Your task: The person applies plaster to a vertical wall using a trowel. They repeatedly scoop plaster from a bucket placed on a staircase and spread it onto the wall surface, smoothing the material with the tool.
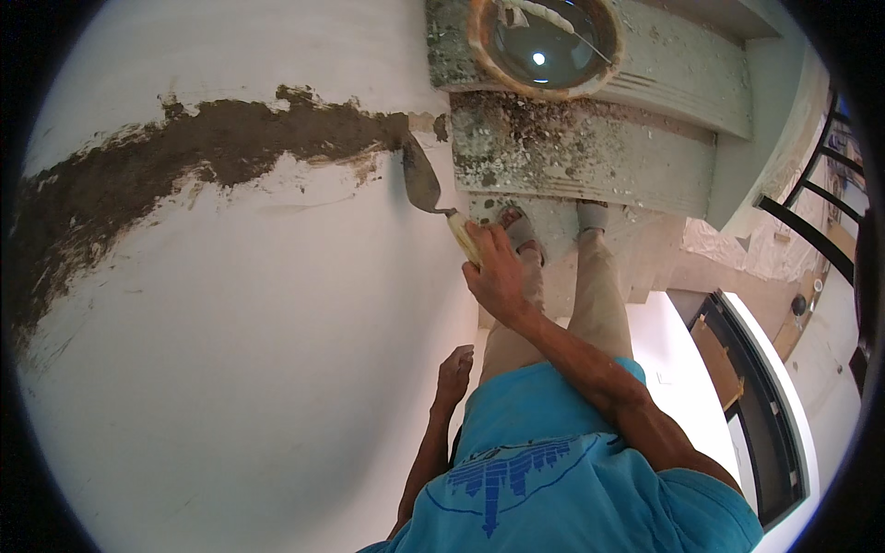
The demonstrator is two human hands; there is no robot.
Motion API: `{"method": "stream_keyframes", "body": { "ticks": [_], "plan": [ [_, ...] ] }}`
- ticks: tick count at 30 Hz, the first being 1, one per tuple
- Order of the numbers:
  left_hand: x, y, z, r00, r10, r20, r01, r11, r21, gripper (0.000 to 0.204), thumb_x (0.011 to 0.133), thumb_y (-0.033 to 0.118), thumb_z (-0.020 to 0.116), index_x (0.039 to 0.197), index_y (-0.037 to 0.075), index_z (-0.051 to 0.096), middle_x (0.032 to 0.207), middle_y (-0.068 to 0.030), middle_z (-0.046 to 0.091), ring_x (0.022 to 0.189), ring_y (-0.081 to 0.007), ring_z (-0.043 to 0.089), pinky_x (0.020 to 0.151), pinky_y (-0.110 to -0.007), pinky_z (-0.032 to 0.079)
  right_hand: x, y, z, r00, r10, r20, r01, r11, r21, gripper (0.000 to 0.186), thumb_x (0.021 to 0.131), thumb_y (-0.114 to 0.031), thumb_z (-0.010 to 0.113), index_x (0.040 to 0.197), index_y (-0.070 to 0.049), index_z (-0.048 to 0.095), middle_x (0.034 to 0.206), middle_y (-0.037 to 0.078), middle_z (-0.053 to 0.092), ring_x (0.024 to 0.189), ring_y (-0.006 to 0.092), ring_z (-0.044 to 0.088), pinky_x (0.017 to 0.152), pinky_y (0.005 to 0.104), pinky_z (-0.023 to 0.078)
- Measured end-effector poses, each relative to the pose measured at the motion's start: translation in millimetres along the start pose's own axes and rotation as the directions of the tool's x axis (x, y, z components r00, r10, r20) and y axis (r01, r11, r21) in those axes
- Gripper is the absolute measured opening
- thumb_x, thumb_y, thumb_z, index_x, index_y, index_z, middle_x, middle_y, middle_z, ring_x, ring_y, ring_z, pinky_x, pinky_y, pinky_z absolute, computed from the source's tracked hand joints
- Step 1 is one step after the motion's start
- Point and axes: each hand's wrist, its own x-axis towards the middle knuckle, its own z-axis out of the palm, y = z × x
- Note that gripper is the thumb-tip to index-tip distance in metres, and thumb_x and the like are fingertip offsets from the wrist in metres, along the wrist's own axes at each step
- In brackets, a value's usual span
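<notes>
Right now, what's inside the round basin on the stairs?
Round basin: greyish liquid, with a pale, thin-handled tool across it. Bottom can't be seen through the liquid; far rim is out of frame.

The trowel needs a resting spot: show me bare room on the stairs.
The barest patch is the right part of the step below the tub, bordered by the pale curb, though not spotless. Crowded: that step's left end, strewn with rubble; above it, the tub; below, the feet.

We see rough, matt brown mortar (235,134) across a smooth white wall (258,286), a dull metal trowel blade (421,177), glossy liquid (567,55), gritty steps (650,161).
</notes>
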Motion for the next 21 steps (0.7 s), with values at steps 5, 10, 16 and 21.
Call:
{"method": "stream_keyframes", "body": {
  "ticks": [5, 10, 16, 21],
  "plan": [
    [-0.1, 3.0, 3.9, 0.999, 0.035, -0.007, -0.035, 0.999, 0.004, 0.039, 0.103, 0.03, 0.052, 0.125, 0.0, 0.062, 0.116, -0.0195, 0.069, 0.11, -0.0299, 0.067, 0.097, -0.04, 0.051, 13.6, -13.6, 11.3, 1.0, 0.006, 0.013, -0.007, 0.999, 0.054, 0.067, 0.07, 0.004, 0.071, 0.133, -0.007, 0.052, 0.117, 0.015, 0.054, 0.105, 0.0359, 0.06, 0.081, 0.0431, 0.054],
    [-0.6, -1.4, 2.0, 1.0, 0.021, 0.001, -0.021, 0.999, 0.027, 0.038, 0.103, 0.03, 0.052, 0.125, 0.0, 0.061, 0.117, -0.0202, 0.069, 0.11, -0.0306, 0.067, 0.097, -0.041, 0.051, -7.0, 0.0, 13.6, 0.994, 0.065, 0.091, -0.069, 0.997, 0.033, 0.065, 0.071, 0.004, 0.069, 0.133, -0.006, 0.051, 0.117, 0.015, 0.055, 0.104, 0.036, 0.061, 0.082, 0.0431, 0.054],
    [1.5, -2.5, 3.2, 1.0, 0.002, 0.012, -0.002, 1.0, -0.006, 0.038, 0.102, 0.027, 0.053, 0.125, -0.002, 0.06, 0.118, -0.0206, 0.069, 0.111, -0.0297, 0.067, 0.098, -0.04, 0.051, 1.8, 17.9, 10.4, 0.988, 0.156, -0.02, -0.149, 0.966, 0.211, 0.052, 0.074, 0.0, 0.064, 0.126, -0.002, 0.053, 0.117, 0.018, 0.059, 0.105, 0.038, 0.061, 0.09, 0.0409, 0.05],
    [-1.2, 1.6, 3.2, 1.0, 0.001, 0.006, -0.001, 1.0, -0.001, 0.037, 0.102, 0.025, 0.053, 0.126, -0.002, 0.061, 0.118, -0.021, 0.069, 0.111, -0.029, 0.066, 0.098, -0.04, 0.051, 32.9, 31.3, 24.7, 0.995, 0.075, -0.064, -0.055, 0.96, 0.275, 0.051, 0.072, 0.0, 0.066, 0.121, -0.001, 0.053, 0.112, 0.02, 0.058, 0.102, 0.0402, 0.061, 0.088, 0.0437, 0.049]
  ]
}}
